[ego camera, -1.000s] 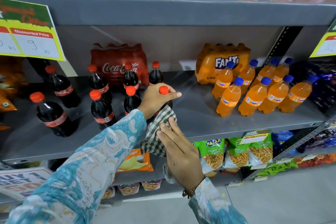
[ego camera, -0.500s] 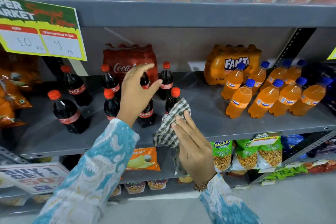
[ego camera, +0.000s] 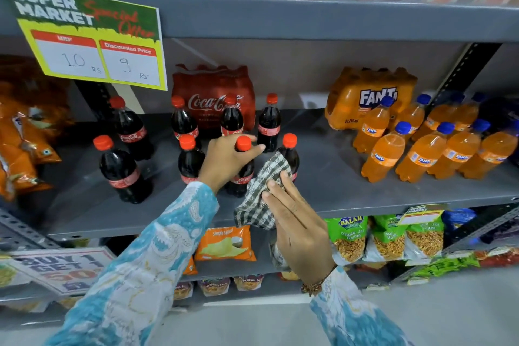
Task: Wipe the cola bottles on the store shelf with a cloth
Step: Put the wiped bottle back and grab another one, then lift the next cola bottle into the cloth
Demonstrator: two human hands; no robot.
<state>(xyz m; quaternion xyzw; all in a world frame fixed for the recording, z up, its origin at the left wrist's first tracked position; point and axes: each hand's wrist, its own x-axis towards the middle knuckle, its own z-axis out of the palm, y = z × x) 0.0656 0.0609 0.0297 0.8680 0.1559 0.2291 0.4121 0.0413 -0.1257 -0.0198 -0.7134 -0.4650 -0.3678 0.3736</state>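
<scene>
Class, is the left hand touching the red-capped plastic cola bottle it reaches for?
Touching. The head view shows the left hand wrapped around the red-capped plastic cola bottle just below its cap.

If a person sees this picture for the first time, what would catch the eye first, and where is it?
The two hands at the centre stand out: the left hand grips a cola bottle by its neck, and the right hand holds a checked cloth beside it. Next come the bright orange Fanta bottles on the right of the same shelf, and the yellow-green price sign hanging at upper left.
</scene>
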